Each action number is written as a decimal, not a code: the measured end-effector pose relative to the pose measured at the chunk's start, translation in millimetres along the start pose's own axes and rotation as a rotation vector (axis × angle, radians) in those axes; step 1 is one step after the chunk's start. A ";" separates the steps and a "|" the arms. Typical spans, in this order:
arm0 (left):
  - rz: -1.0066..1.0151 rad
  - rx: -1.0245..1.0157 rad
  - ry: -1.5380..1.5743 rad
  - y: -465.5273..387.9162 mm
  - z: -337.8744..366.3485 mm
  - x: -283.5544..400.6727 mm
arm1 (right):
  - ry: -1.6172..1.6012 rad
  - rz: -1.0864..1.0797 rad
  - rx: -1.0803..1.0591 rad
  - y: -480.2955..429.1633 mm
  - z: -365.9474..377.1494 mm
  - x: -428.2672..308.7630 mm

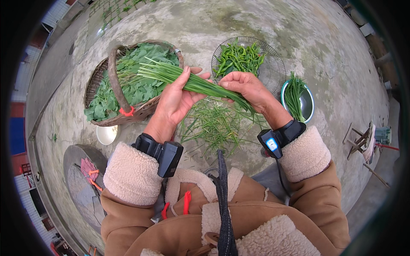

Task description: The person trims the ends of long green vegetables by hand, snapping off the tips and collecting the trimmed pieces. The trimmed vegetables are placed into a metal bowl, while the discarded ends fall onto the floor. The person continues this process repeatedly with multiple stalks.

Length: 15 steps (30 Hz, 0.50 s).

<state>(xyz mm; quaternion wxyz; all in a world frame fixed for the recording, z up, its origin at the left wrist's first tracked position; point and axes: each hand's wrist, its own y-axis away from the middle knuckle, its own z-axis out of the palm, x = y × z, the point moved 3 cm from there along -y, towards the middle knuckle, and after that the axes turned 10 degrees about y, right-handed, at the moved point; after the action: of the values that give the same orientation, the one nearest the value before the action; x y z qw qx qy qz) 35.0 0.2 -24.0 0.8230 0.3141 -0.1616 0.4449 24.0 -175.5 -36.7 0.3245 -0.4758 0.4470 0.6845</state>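
A bunch of garlic chives (192, 81) lies slantwise across my left hand (176, 100), its pale stem ends pointing up to the left. The thumb presses over the bunch while the fingers support it from below. At the leafy end, my right hand (246, 89) pinches with thumb and forefinger against the leaves; the exact grip is partly hidden. Below both hands, loose chive leaves and trimmings (217, 124) are scattered on the concrete. More chives (294, 96) rest in a teal-rimmed basin (307, 104) to the right of my right hand.
A wicker basket (144, 112) full of leafy greens (141, 86) stands at left, its wooden handle (115, 76) arching over. Behind my hands is a wire basket (275, 64) with green chillies (238, 57). A white bowl (107, 135) and a round stone slab (80, 192) are at lower left.
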 end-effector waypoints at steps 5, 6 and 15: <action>-0.017 -0.038 0.042 2.6 3.0 0.2 | 0.074 0.009 -0.020 4.6 2.7 -4.4; -0.024 -0.052 0.042 2.7 3.8 -0.1 | 0.090 -0.014 -0.052 4.7 3.8 -5.4; -0.085 -0.014 -0.049 3.0 1.3 -1.3 | 0.232 -0.134 0.115 -0.8 -6.4 -9.0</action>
<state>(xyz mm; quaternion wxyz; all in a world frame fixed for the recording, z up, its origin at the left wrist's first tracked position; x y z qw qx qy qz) 31.8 -0.3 -22.6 0.8391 0.3255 -0.1715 0.4006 29.9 -181.2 -29.4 0.3424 -0.5610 0.4872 0.5751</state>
